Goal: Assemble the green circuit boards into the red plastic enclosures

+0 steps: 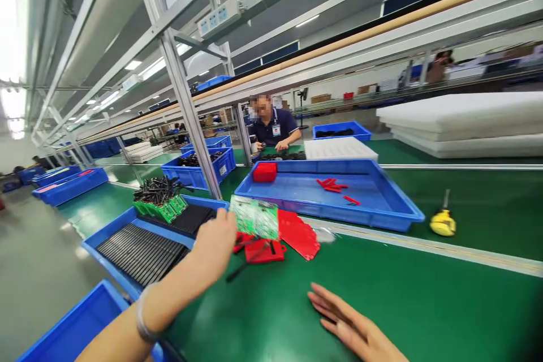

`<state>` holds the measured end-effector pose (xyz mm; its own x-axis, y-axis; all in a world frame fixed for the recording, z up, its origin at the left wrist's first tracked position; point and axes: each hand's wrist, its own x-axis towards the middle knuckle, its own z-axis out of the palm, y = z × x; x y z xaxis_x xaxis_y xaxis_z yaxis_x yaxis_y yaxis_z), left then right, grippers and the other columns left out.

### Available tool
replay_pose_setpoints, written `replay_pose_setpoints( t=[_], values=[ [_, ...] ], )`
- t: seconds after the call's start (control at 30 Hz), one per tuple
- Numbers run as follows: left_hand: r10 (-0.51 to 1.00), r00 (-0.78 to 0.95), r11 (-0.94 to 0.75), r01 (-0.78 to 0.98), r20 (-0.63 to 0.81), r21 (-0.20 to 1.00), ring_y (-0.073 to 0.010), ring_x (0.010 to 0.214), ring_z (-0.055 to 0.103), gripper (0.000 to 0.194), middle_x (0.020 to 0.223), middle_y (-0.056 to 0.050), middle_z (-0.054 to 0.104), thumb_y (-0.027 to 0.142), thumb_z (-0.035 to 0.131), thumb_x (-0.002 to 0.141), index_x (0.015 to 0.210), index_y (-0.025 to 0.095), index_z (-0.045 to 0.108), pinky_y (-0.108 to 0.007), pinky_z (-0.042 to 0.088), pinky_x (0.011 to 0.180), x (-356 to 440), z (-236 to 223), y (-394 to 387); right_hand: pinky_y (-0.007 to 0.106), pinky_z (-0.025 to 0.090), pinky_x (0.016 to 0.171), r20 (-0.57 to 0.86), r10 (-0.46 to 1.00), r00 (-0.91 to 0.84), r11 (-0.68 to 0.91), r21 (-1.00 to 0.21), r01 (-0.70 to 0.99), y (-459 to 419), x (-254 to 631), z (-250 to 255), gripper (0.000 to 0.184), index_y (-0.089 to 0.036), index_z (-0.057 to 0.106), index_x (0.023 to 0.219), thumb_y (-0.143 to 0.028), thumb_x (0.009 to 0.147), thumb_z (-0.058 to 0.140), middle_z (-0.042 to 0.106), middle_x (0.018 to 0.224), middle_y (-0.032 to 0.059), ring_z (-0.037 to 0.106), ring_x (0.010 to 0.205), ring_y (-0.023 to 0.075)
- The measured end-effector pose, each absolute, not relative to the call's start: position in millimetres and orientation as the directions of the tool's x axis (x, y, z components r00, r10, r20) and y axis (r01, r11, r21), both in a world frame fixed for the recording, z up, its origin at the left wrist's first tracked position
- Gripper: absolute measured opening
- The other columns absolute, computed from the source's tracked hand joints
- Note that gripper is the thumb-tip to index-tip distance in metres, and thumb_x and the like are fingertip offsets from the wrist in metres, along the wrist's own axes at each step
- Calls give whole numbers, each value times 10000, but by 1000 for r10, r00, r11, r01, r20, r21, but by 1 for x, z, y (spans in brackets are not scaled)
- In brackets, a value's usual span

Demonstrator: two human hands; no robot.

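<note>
In the head view, the left hand (214, 240) is closed on the near edge of a green circuit board (255, 218), fingers and thumb seemingly pinching its left side, which leaves most of the board's face uncovered. The board is raised over the green worktop (432, 294), just above a red plastic part (266, 251) and beside fanned red sheets (298, 235). A dark cable (248, 261) hangs below it; blur hides where it joins.

The right hand (352, 325) holds nothing. Its fingers are apart and extended toward the red part, probably leaving it free to steady something; whether it touches the worktop, one cannot tell.

On the person's left, a blue tray (106, 261) carries a slotted black rack (142, 251), and more green boards (163, 203) stand in a row at its far end, likely upright to keep them separated and within reach. Ahead, a wide blue tray (331, 213) contains a red block (264, 172) and loose red strips (331, 185), its walls presumably keeping small pieces together. Across the line, a co-worker (275, 127) sits with both hands low.
</note>
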<state>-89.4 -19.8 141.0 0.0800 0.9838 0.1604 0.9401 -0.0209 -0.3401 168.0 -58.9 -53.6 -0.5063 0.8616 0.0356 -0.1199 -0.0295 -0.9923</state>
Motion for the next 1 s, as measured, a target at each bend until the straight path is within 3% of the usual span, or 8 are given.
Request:
replay_pose_setpoints(
  t=[0.1,0.2,0.33,0.4,0.57,0.7,0.83,1.0],
  values=[
    [928,367,-371,922,-59,-113,-326,801,573,283,958,-191,548,115,409,841,1091,47,521,-430,449,639,-35,106,-32,431,409,998,-183,897,-402,-401,-720,-567,-50,176,-42,856,-155,262,1447,-642,794,527,376,1383,162,436,1226,279],
    [819,561,-508,807,-121,302,-314,810,568,413,889,-166,572,394,591,809,1068,84,503,-384,430,662,-3,74,-29,342,495,872,-366,918,-152,-368,-644,-671,-50,183,-25,801,-133,376,1356,-475,713,709,456,1323,141,522,1117,261],
    [934,358,-226,556,14,800,-188,807,543,748,994,-119,540,556,643,720,1244,120,336,-294,428,692,16,31,-7,269,504,815,-338,941,4,-262,-736,-624,-52,191,-13,786,-156,464,1244,-517,614,765,484,1298,88,508,1118,229],
    [935,323,80,205,-145,976,-149,782,539,777,1045,-133,512,538,635,737,1284,99,300,-270,441,675,23,11,0,285,504,787,-244,970,-6,-208,-811,-546,-50,193,-17,749,-154,453,1235,-589,674,690,502,1264,100,534,1060,226],
    [670,691,474,-116,-271,873,-138,648,581,558,979,-187,575,385,633,794,1192,28,474,-200,398,520,30,-11,-17,341,480,772,63,995,84,54,-993,106,-40,204,-42,569,-108,416,1258,-529,876,446,537,1080,121,552,844,179],
    [727,633,452,-149,-267,880,-171,743,599,540,1049,-206,573,300,674,766,1188,20,486,-248,467,575,26,-12,-30,329,449,783,423,905,48,274,-666,694,-39,220,-45,347,-171,485,1233,-325,936,390,513,1009,72,509,846,150],
    [739,596,499,-171,-314,849,-179,772,589,571,1087,-210,565,252,704,721,1187,16,472,-288,485,606,26,-14,-32,322,423,708,570,811,-133,353,-294,888,-44,226,-38,258,-173,618,1018,-275,954,390,537,886,57,503,799,158],
    [704,622,541,-158,-342,826,-195,720,606,619,1083,-202,572,161,682,636,1191,25,444,-284,463,591,26,-10,-33,293,372,629,626,756,-190,370,-170,913,-47,228,-39,197,-189,636,961,-259,931,455,551,827,31,500,722,142]
  ],
)
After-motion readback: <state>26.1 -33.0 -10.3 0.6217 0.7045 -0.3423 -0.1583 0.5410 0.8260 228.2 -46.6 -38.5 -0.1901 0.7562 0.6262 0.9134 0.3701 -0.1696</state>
